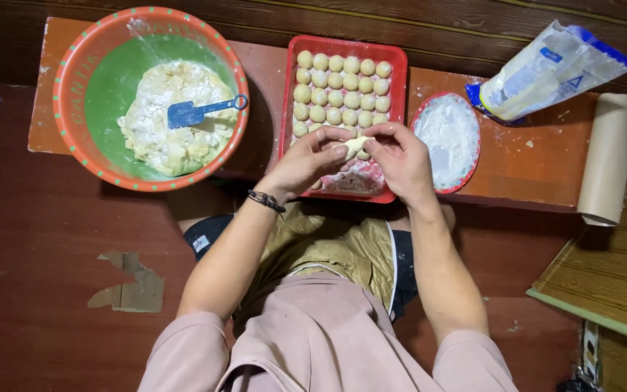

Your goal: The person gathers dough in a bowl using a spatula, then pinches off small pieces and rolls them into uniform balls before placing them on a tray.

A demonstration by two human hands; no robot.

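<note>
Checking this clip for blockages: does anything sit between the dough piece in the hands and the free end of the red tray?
Nothing visible does. Both hands, left hand and right hand, pinch the dough piece directly above the red tray, with the dough balls filling its far part.

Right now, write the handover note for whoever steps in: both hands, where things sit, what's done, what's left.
Left hand and right hand: both pinch one small piece of dough between the fingertips, over the red tray.
Tray: rows of dough balls fill its far part; the near part is floury and bare.
Left of tray: orange bowl with a mass of dough and a blue scraper.
Right of tray: plate of flour, flour bag, paper roll.
Done: many balls.
Left: the piece in hand, the dough in the bowl.
</note>
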